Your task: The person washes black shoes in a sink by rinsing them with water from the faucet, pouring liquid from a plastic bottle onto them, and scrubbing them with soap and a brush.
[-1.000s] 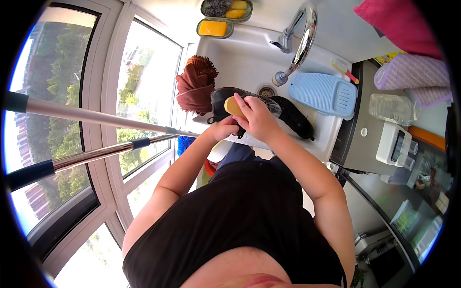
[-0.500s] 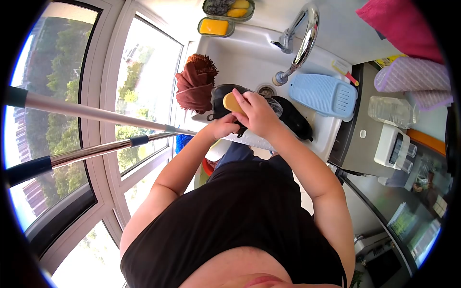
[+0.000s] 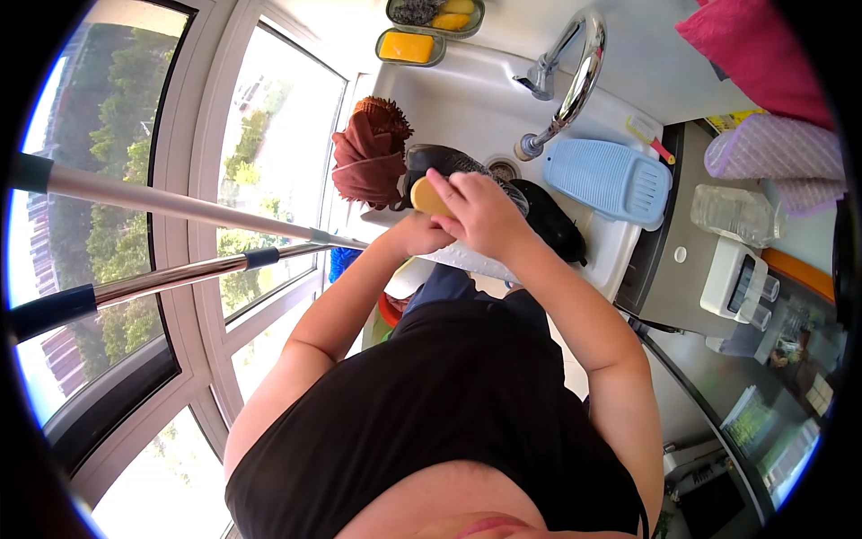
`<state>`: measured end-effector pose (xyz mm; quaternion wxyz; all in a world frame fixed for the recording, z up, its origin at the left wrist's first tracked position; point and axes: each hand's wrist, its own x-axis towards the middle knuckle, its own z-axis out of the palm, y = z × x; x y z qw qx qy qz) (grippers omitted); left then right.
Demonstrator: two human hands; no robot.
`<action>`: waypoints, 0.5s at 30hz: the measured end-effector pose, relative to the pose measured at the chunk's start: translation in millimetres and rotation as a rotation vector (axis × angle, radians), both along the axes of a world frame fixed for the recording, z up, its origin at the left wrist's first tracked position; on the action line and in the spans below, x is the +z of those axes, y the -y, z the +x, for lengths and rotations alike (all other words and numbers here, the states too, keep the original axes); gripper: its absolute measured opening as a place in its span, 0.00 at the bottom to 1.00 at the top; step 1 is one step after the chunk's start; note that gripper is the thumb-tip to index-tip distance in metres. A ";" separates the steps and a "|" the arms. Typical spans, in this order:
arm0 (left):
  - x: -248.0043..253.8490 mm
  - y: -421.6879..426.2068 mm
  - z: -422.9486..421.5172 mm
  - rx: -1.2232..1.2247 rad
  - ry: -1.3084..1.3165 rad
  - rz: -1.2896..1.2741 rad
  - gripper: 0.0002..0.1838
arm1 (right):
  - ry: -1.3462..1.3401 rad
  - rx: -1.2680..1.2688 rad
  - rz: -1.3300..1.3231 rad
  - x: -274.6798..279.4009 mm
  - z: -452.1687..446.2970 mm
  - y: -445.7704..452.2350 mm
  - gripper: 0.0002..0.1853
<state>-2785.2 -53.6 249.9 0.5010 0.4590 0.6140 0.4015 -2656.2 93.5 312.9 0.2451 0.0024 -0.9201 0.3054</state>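
Observation:
My right hand (image 3: 485, 211) is closed around a scrub brush (image 3: 431, 198) with a smooth, tan oval back; its bristles are hidden underneath. Below it, a black shoe (image 3: 433, 158) lies over the near side of the white sink (image 3: 431, 85), partly covered by my hands. My left hand (image 3: 422, 235) is closed at the near edge of this shoe, holding it, with the fingertips mostly out of sight. A second black shoe (image 3: 555, 225) rests just right of my right hand.
A brown cloth (image 3: 368, 162) hangs at the sink's left. A chrome faucet (image 3: 588, 72) arches over the drain. The blue washboard (image 3: 606, 175) leans at the right. Yellow soap (image 3: 406, 47) sits in a dish behind. Two poles (image 3: 180, 199) slant in from the left.
The shoe under my hands has tilted, showing more of its patterned surface. The brush and both hands have shifted slightly, and the camera view has moved a little.

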 end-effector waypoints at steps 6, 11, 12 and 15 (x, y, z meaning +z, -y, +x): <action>12.8 -1.6 -3.4 -0.109 -0.041 -0.317 0.25 | 0.047 -0.065 0.041 -4.7 -1.7 -5.8 0.35; 29.9 -7.2 4.1 -0.093 -0.183 -0.319 0.22 | 0.163 -0.368 -0.033 -14.3 -1.5 -25.0 0.36; 11.2 -5.0 5.5 -0.129 0.008 -0.274 0.22 | 0.090 -0.192 0.024 -6.2 -1.4 -12.1 0.35; 11.5 -0.2 4.0 -0.155 0.099 -0.234 0.19 | 0.020 -0.021 0.089 -1.2 -2.6 -3.8 0.35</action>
